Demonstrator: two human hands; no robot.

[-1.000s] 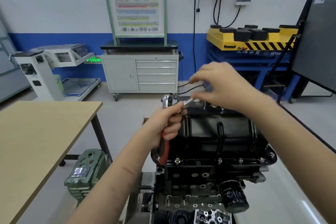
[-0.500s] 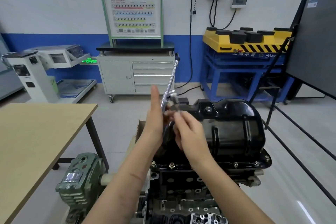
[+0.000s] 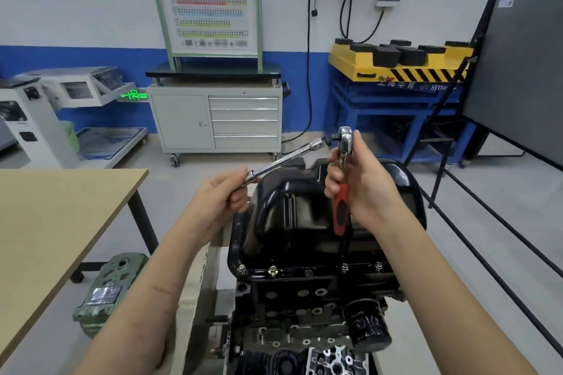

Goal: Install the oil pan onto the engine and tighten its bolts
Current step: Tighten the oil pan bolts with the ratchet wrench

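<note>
The hands have parted: left hand (image 3: 219, 201) grips the chrome extension bar (image 3: 285, 160), aimed up-right toward the red-handled ratchet (image 3: 343, 179) gripped upright by the right hand (image 3: 364, 184).

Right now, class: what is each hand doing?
Left hand: gripping the extension bar.
Right hand: gripping the ratchet.

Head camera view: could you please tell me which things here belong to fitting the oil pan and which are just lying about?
Part of the job:
- oil pan on the engine
- flange bolts
- ratchet handle, in the right hand
- extension bar with socket, in the left hand

Just lying about:
- wooden table
- tool cabinet
- green gearbox
- yellow lift
</note>
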